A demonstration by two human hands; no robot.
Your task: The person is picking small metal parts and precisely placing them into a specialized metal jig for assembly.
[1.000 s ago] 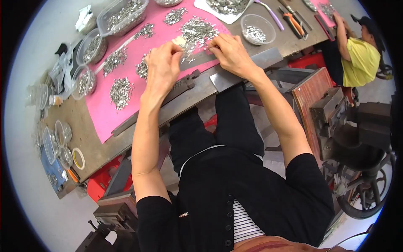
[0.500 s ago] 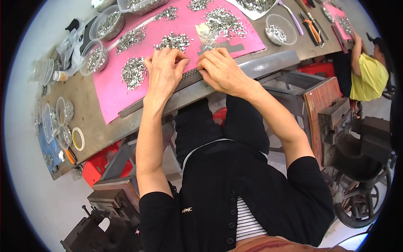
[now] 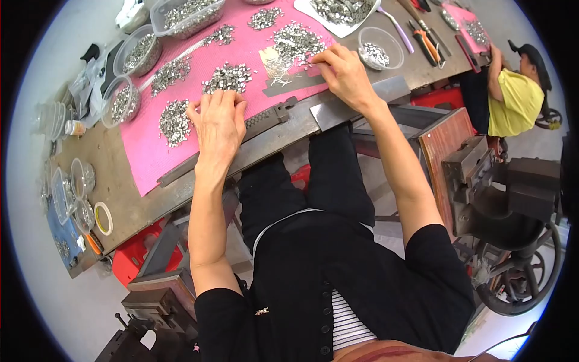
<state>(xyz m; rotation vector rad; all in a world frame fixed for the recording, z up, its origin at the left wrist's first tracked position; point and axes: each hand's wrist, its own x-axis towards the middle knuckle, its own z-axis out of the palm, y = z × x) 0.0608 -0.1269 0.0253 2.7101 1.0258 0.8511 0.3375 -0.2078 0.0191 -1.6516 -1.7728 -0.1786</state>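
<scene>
The hands (image 3: pixel 218 125) (image 3: pixel 348 77) are apart, near silvery piles (image 3: pixel 227 79) on pink matting (image 3: pixel 142 158).

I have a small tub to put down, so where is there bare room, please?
The bench is bare between the pink mat and the tape roll; the mat's near-left corner, bordering the leftmost heap, is free too. Metal pieces crowd the right hand, and tubs the mat's far-left edge.

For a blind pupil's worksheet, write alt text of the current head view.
A person's left hand and right hand are over a pink mat, each beside piles of small silvery pieces. A dark bar lies along the mat's near edge; a clear tub stands at right.
</scene>
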